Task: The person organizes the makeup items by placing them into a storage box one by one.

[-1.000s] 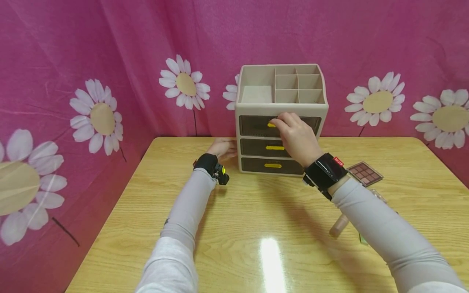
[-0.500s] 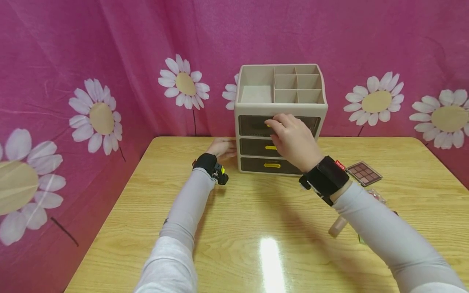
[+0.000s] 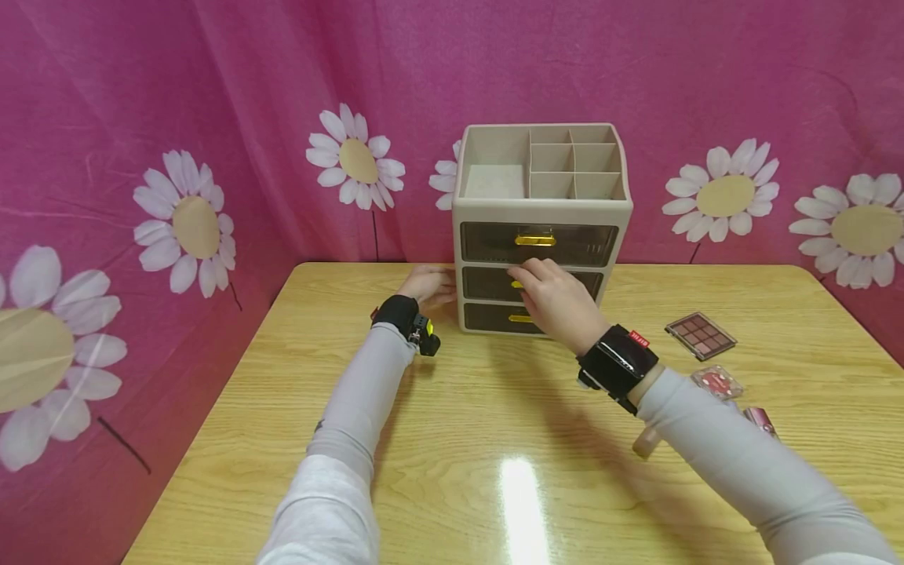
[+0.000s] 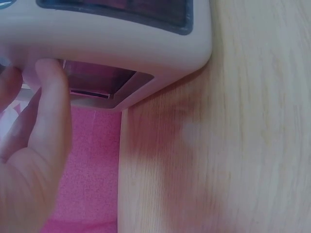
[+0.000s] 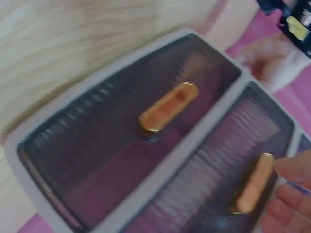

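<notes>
A beige desktop organizer point(image 3: 542, 210) stands at the back of the table, its three dark see-through drawers closed. My left hand point(image 3: 427, 284) rests along its left side; in the left wrist view, fingers point(image 4: 51, 97) lie against the side wall near an opening. At the middle drawer point(image 3: 487, 284) is my right hand point(image 3: 561, 302), thumb and fingertips right at the yellow handle. The right wrist view puts those fingers point(image 5: 286, 213) beside the middle handle point(image 5: 255, 183), not wrapped round it. The top handle point(image 3: 535, 240) and bottom handle point(image 5: 169, 107) are untouched.
Right of the organizer on the wooden table point(image 3: 452, 471) lie an eyeshadow palette point(image 3: 701, 336), a clear compact with red inside point(image 3: 717, 382), a shiny pink item point(image 3: 760, 421) and a pinkish-beige tube point(image 3: 646, 442) partly behind the right sleeve. A pink flowered cloth point(image 3: 410, 63) hangs behind.
My right hand has left the top drawer's handle and moved down to the middle one. The top handle is now fully visible. My left hand has stayed against the organizer's side.
</notes>
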Demonstrator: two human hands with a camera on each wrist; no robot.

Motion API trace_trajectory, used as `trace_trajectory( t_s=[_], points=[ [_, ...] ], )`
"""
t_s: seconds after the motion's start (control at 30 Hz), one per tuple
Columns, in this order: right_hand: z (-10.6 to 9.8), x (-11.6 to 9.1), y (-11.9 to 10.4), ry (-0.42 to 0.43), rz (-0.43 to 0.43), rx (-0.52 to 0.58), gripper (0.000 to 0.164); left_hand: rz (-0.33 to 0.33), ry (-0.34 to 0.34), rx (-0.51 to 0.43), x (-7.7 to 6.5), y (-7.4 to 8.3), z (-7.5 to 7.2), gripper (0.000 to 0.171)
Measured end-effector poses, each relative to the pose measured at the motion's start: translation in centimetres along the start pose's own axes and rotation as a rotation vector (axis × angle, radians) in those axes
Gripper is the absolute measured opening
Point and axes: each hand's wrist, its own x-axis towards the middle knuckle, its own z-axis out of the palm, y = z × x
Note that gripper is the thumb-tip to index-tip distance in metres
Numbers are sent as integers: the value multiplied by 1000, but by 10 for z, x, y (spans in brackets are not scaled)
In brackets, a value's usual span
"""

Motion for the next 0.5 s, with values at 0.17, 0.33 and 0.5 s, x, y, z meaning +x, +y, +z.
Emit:
trace_trajectory(
  t_s=[0.17, 0.33, 0.5],
  points=[
    [11, -5, 6, -23, 0, -82, 28, 0, 5, -7, 3, -2, 0, 38],
    [19, -7, 10, -8, -20, -120, 26, 0, 5, -4, 3, -2, 0, 37],
    [24, -7, 13, 18, -43, -139, 27, -2, 7, 6, 4, -2, 0, 37]
  ],
)
